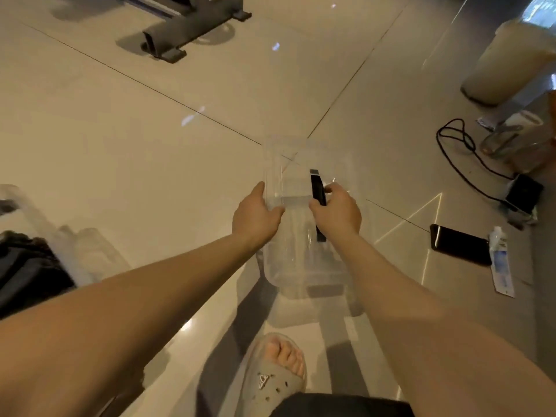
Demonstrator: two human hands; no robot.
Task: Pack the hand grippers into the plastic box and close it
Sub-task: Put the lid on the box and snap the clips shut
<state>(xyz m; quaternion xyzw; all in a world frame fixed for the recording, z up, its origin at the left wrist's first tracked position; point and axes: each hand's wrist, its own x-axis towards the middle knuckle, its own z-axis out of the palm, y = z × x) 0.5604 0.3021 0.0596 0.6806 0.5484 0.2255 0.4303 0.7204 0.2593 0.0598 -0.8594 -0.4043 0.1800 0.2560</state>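
Note:
A clear plastic box stands on the tiled floor in front of me. Its transparent lid stands raised at the far side. My left hand grips the box's left rim, thumb over the edge. My right hand pinches a black hand gripper and holds it over the box's opening. The gripper's lower handle shows below my wrist, inside the box's outline. The box's contents are hard to make out through the clear walls.
A black phone and a white tube lie on the floor to the right. A black cable runs to a small device. A dark bag lies left. A grey equipment base stands far ahead. My sandalled foot is near.

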